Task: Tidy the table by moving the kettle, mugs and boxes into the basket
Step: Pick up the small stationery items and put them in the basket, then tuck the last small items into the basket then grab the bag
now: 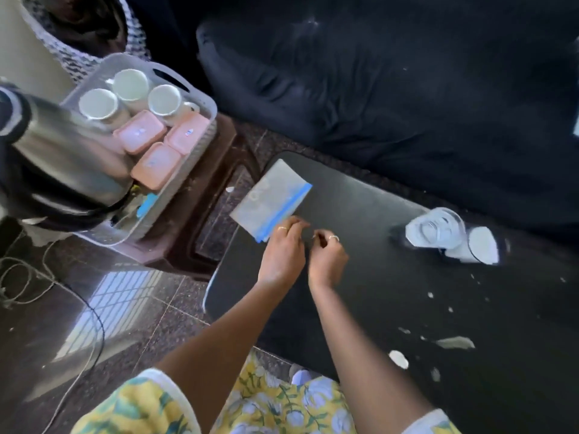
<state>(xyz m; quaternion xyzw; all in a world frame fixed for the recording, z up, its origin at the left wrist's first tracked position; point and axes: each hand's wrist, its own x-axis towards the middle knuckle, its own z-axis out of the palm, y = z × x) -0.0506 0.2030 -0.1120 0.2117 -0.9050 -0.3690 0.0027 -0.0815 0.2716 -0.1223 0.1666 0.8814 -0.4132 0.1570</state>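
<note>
Pink boxes [142, 134], three of them, sit in the pale basket [200, 103] beside three white mugs [131, 84]; steel kettle [67, 155] stands at the basket's near end. I see the left hand [282, 253] and right hand [327, 260] close together over the dark worktop [360, 292], just beside a clear zip bag [271, 198]. Both grips: fingers curled, pinching something too small to identify. Upturned glass [435, 231] stands well apart.
</note>
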